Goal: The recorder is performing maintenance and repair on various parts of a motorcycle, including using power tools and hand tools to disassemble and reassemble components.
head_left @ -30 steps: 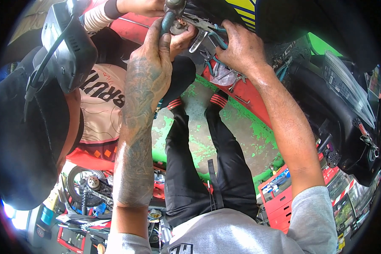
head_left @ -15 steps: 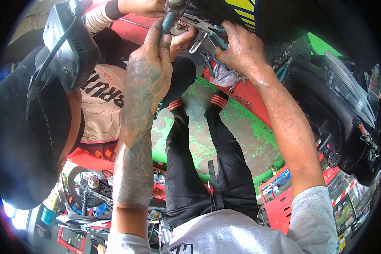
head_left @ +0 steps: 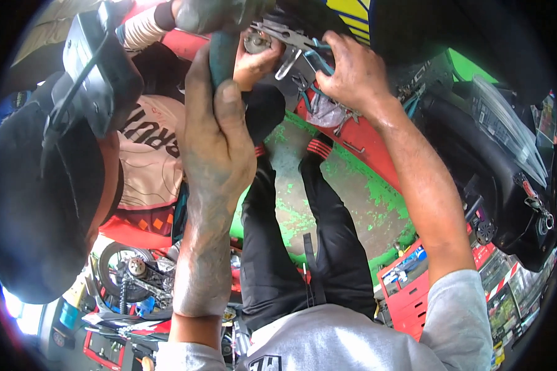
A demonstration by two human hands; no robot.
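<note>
The big change is at the left hand [head_left: 220,133], which has lifted toward the camera: the hammer [head_left: 224,59] in it looms larger now, its head raised above the round metal piece [head_left: 257,42] rather than close beside it. Fingers and thumb are wrapped firmly round the teal handle. The right hand [head_left: 356,74] has hardly shifted; it is closed round the teal grips of the pliers [head_left: 298,40], whose nose points left and reaches the upper edge of the round piece. Whether the nose pinches anything I cannot tell. That piece sits between the two hands, just right of the hammer handle, held by a co-worker's hand [head_left: 254,67] that has stayed put beneath it. A shiny metal strip [head_left: 288,65] hangs just left of the right hand. With the hammer up and the other two holds unchanged, this looks like the raised part of a hammering stroke, the work steadied from both sides. Below the right hand, loose tools and a clear plastic bag [head_left: 327,115] lie on the red platform [head_left: 371,148].
</note>
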